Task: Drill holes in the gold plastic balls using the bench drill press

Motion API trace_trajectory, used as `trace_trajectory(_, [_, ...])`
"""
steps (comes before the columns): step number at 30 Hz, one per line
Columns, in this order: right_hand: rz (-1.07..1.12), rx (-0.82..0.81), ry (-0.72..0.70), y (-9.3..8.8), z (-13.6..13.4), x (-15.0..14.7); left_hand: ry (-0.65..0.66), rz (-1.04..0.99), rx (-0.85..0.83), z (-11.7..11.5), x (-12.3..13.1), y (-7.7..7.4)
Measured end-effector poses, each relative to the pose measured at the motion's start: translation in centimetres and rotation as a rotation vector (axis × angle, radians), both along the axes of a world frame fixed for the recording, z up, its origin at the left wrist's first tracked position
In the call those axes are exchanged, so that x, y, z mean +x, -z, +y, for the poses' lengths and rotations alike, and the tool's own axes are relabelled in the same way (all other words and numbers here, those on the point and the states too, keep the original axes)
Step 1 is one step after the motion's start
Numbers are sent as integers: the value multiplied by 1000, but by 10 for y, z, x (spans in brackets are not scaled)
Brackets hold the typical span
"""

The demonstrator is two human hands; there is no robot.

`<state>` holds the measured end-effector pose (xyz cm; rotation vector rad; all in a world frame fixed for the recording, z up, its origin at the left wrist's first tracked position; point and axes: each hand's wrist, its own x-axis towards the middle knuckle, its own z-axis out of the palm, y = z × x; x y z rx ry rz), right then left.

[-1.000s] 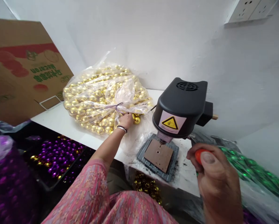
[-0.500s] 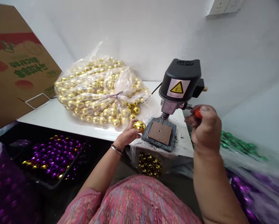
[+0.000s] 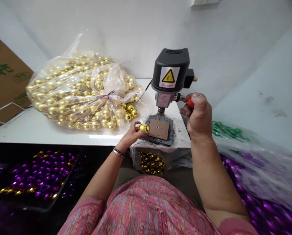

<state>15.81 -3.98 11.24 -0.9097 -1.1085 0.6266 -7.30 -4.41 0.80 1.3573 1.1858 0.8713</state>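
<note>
My left hand [image 3: 132,134] is closed on a shiny gold ball [image 3: 144,128] with a mirror-tile pattern, held at the left edge of a small drill press [image 3: 171,70]. Under the drill head lies a brown square plate [image 3: 158,129] with a small hole in its middle, on the dark metal base [image 3: 170,132]. My right hand [image 3: 200,112] grips the red knob [image 3: 190,101] of the press's feed lever, to the right of the machine. A tied clear bag [image 3: 87,94] full of gold balls lies left of the press.
Several loose gold balls [image 3: 130,111] sit by the bag's neck. A cardboard box [image 3: 7,78] stands far left. Below the white table [image 3: 63,138] are a black bin of purple balls [image 3: 44,173] and a bag of gold balls [image 3: 153,163]. Green balls [image 3: 227,130] and purple balls [image 3: 265,202] lie right.
The view has shifted right, so everything appears further left. My left hand has brought the gold ball slightly closer to the brown plate. My right hand keeps its hold on the knob.
</note>
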Motion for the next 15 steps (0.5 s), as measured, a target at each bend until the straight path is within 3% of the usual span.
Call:
trace_trajectory(6, [-38,23,-3,1,4,0,65,-30,-17,16,14,3])
trace_trajectory(11, [-53,25,-24,2,2,2,41,237,124,38,25,9])
trace_trajectory(15, [-72,27,-30,4,0,4,104,411,201,52,32,8])
